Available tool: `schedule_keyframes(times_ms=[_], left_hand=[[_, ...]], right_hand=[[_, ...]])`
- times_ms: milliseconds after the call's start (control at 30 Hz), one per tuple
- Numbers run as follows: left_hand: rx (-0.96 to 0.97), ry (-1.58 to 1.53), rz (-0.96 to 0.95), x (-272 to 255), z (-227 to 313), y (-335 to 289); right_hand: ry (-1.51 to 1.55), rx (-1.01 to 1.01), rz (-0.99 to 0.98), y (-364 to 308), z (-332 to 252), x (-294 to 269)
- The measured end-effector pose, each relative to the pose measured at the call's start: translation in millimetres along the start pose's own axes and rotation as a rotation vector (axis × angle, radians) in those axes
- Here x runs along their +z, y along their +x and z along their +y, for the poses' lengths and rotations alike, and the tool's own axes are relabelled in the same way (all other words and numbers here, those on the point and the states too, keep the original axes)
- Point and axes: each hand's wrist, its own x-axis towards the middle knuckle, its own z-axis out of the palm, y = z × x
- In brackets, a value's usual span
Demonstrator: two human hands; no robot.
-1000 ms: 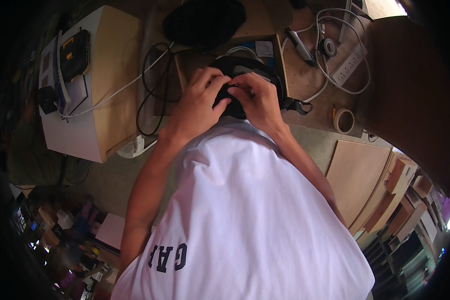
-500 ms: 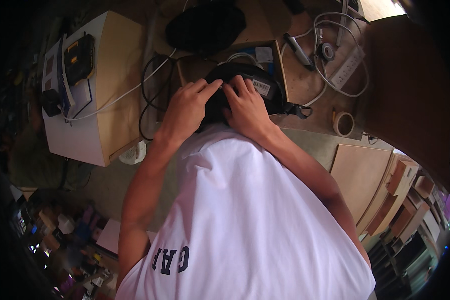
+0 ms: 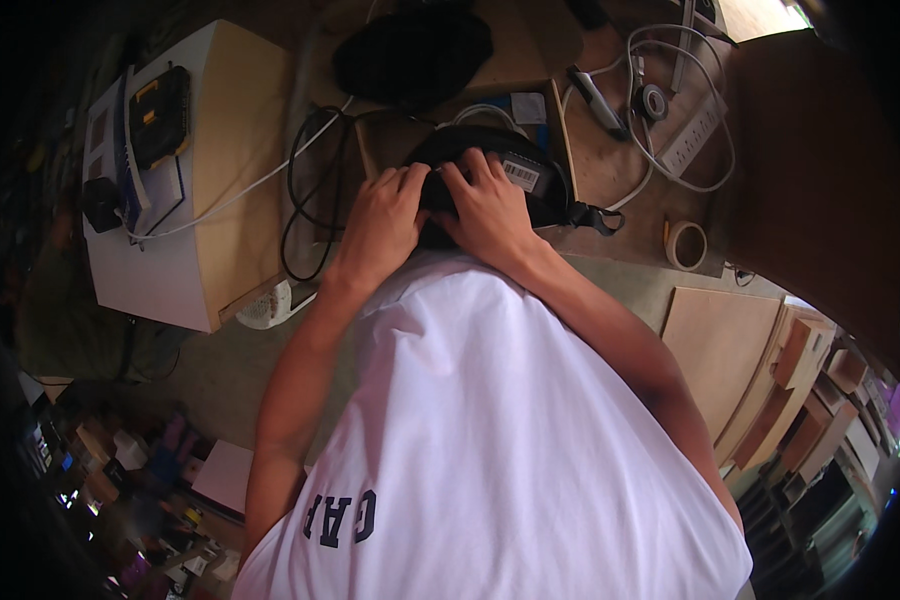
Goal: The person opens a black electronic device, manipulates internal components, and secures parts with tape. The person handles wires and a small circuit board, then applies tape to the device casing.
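Observation:
A black pouch-like thing (image 3: 480,143) with a white barcode label and a dark strap lies close to my body, partly over an open wooden box. My left hand (image 3: 383,222) is closed on its near left part, fingers bent over the edge. My right hand (image 3: 488,205) grips it just beside, fingers curled over the top and the thumb hidden below. The two hands almost touch. What lies under the fingers cannot be made out. The strap (image 3: 596,219) hangs off to the right.
Behind stands the wooden box (image 3: 568,140) with a cable inside, and a black cloth-like bundle (image 3: 415,52) beyond. Rightward are a white power strip (image 3: 692,138), looped cables and a tape roll (image 3: 686,246). At left, a yellow-black case (image 3: 160,118) sits on a white cabinet (image 3: 185,190).
My left hand has drawn its stretched index finger in and curled over the pouch, with its thumb now lower. My right hand has shifted slightly left.

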Motion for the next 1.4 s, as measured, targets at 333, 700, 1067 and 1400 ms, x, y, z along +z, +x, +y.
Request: schedule_keyframes(times_ms=[333,700,1067,1400], left_hand=[[-0.178,0.09,-0.161,-2.3,25.9,-12.3],[-0.221,0.017,-0.047,15.4,17.2,-16.2],[-0.153,-0.174,0.142,17.3,24.0,-5.9],[-0.125,-0.346,0.134,16.9,23.7,1.9]], right_hand=[[0.084,-0.015,-0.06,-7.5,13.3,5.3],[0.147,-0.127,-0.202,-2.3,32.3,-13.2],[0.792,0.14,-0.398,-6.7,74.9,-79.9],[0.626,0.09,-0.25,-6.7,46.3,-70.1]])
